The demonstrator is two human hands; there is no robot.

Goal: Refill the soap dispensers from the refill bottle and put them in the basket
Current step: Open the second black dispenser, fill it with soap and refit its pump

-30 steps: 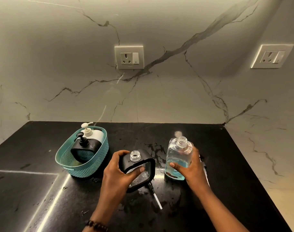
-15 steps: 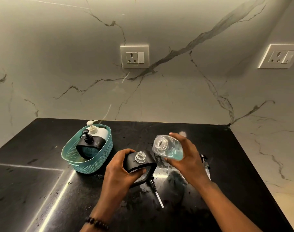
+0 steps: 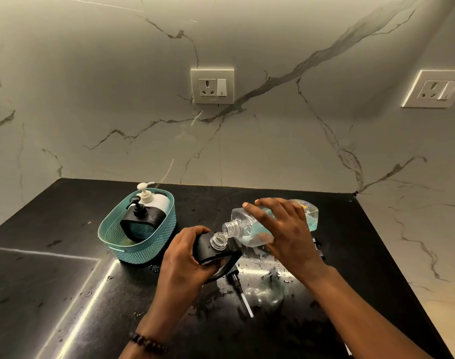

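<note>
My left hand [image 3: 186, 260] grips a black soap dispenser [image 3: 208, 248] with its pump off, tilted so its clear threaded neck points up and right. My right hand [image 3: 286, 234] holds the clear refill bottle [image 3: 249, 229] of blue liquid tipped on its side, its open mouth right above the dispenser's neck. A teal basket [image 3: 143, 251] stands to the left on the black counter [image 3: 52, 281]. Inside it are a black pump dispenser [image 3: 140, 221] and a white pump dispenser [image 3: 153, 198].
A loose pump with its tube [image 3: 240, 291] lies on the counter under the dispenser, among wet spills. Another dark pump part [image 3: 318, 246] lies right of my right hand. Marble walls with two sockets close the back and right.
My right hand lifted the refill bottle from upright and tipped it sideways until its mouth met the dispenser's neck. My left hand kept its hold and angled the dispenser toward it.
</note>
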